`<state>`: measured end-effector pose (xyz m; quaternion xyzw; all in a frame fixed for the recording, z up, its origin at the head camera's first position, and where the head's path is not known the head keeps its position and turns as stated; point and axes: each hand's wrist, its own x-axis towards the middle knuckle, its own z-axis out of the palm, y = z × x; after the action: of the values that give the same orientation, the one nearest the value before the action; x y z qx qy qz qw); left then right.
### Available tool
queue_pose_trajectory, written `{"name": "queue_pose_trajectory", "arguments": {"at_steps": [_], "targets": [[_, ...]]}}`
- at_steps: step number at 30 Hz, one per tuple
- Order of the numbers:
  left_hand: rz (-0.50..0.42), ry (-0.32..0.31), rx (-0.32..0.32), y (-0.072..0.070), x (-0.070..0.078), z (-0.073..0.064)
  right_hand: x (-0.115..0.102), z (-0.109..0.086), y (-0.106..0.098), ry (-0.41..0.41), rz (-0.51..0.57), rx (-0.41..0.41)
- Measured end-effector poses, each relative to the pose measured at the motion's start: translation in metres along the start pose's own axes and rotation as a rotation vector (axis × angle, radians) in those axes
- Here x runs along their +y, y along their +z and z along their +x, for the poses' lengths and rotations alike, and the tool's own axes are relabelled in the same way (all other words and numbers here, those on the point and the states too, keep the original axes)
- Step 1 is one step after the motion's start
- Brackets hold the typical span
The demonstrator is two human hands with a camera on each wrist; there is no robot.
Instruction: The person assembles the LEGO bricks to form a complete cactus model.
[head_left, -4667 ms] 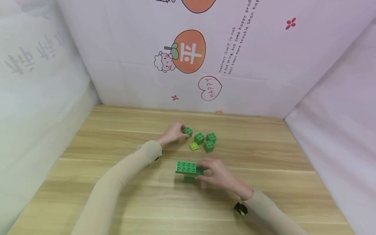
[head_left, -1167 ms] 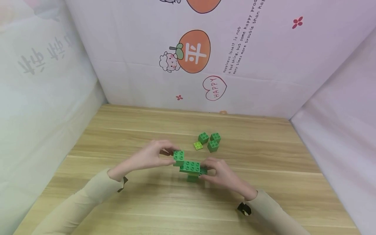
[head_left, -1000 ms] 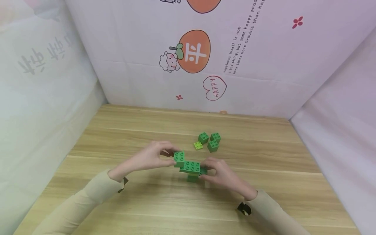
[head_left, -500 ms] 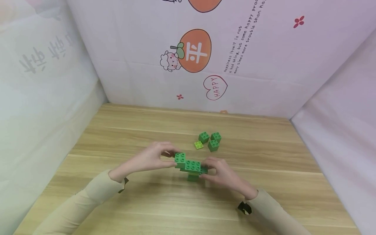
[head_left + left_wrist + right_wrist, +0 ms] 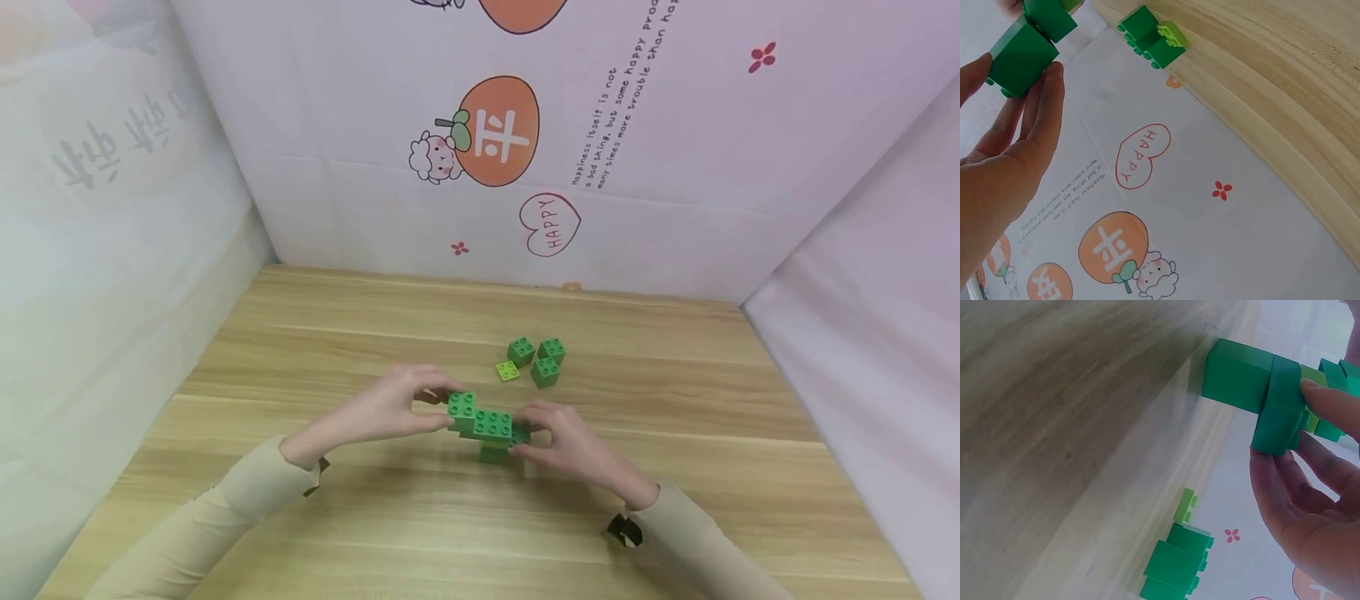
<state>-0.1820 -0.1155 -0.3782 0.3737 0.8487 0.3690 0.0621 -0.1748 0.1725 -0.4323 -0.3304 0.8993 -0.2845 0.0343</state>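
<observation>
Between the thumb and fingers of my left hand (image 5: 386,410) is a square green toy brick (image 5: 462,408), studs up. It is on the left end of a long green brick (image 5: 492,425), which tops a small stack on the table. Whether the two are pressed fully together I cannot tell. My right hand (image 5: 566,448) grips a lower green brick (image 5: 1279,406) that sticks out on the stack's right side. In the right wrist view, a thin lime layer (image 5: 1314,376) shows above that brick and a green base block (image 5: 1238,376) below it.
Behind the stack lie three loose green bricks (image 5: 546,372) close together and a flat lime plate (image 5: 507,371). The wooden table (image 5: 360,317) ends at a printed white cloth (image 5: 337,208) at the back, with cloth on both sides too.
My left hand has brought the square brick from the loose group to the stack, then eased it right and down onto the long brick's left end. The right hand keeps its grip.
</observation>
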Motion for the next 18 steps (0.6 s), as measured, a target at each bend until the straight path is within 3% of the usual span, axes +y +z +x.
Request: {"name": "queue_pose_trajectory", "arguments": {"at_steps": [18], "targets": [[-0.068,0.033,-0.004,0.0068,-0.0043,0.0002,-0.0066,0.0021,-0.0049,-0.119,0.073,0.109]]}}
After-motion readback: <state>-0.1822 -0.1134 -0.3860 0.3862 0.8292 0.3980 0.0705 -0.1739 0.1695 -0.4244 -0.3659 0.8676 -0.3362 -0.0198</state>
